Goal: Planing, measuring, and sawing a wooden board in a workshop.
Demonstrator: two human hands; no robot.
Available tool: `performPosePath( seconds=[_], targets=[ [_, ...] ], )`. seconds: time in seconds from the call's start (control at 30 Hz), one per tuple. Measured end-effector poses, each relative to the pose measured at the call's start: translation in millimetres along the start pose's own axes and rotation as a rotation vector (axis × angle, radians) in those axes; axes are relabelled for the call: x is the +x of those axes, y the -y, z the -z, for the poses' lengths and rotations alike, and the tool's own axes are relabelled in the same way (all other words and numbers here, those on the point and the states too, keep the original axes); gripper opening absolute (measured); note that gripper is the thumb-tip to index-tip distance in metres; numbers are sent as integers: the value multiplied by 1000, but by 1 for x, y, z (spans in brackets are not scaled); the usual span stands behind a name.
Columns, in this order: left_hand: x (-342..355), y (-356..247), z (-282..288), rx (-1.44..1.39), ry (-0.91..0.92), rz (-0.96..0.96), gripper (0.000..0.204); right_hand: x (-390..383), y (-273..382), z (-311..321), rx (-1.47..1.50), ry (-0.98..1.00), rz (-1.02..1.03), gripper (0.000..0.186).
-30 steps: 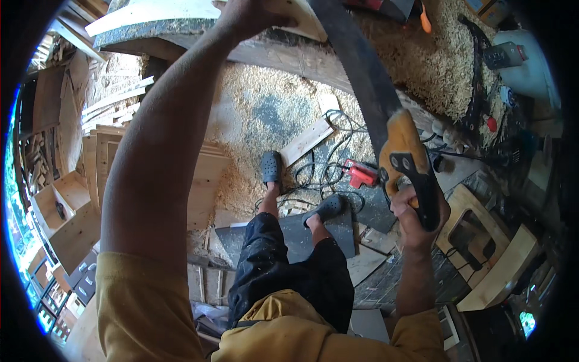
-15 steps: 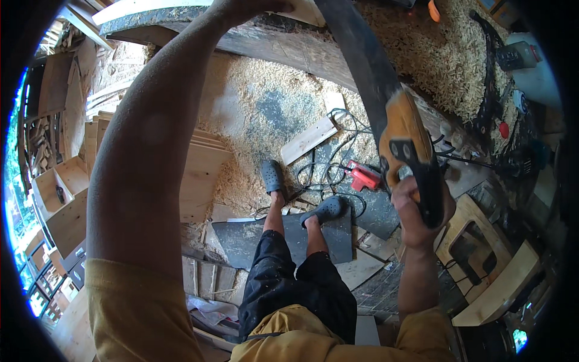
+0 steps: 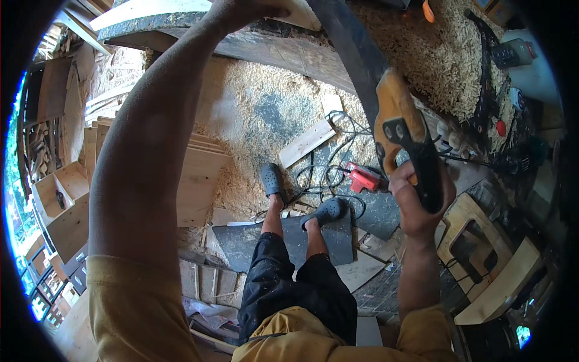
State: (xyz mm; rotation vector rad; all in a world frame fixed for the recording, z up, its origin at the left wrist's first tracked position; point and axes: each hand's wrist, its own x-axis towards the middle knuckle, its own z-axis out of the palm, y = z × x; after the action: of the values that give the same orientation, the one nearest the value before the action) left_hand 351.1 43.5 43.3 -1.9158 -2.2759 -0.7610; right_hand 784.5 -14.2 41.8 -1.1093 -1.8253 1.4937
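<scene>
My right hand is wrapped round the handle of a handsaw, which has a wooden and black grip. The saw's dark blade runs up and to the left, its toothed edge against the end of a pale wooden board at the top. My left hand lies on this board, left of the blade. Its visible digit is stretched out flat, while the top edge of the picture cuts off the rest. Under the board is a thick, worn timber bench.
Near my feet lie a red power tool, a looped black cable and a short plank among wood shavings. Plywood panels and an open wooden box stand left. At right are cut-out wooden frames and a jar.
My right hand has pushed the saw a little forward and up, away from my body. The left hand stays on the board; the view has shifted slightly.
</scene>
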Motion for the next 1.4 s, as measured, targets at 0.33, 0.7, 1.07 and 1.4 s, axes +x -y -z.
performPosePath(
  seconds=[0.33, 0.7, 1.07, 1.4],
  targets=[
    [0, 10, -13, -73, 43, 29, 72, -40, 22, 16, -346, -86, -51, 43],
    [18, -27, 36, 53, 473, 119, 84, 3, 41, -20, -5, -44, 35, 56],
    [8, -12, 11, 110, 153, 203, 85, -99, 27, 28, -338, -103, 35, 50],
    [7, -16, 10, 27, 218, 236, 80, -25, -4, 7, -107, -41, 18, 37]
  ],
)
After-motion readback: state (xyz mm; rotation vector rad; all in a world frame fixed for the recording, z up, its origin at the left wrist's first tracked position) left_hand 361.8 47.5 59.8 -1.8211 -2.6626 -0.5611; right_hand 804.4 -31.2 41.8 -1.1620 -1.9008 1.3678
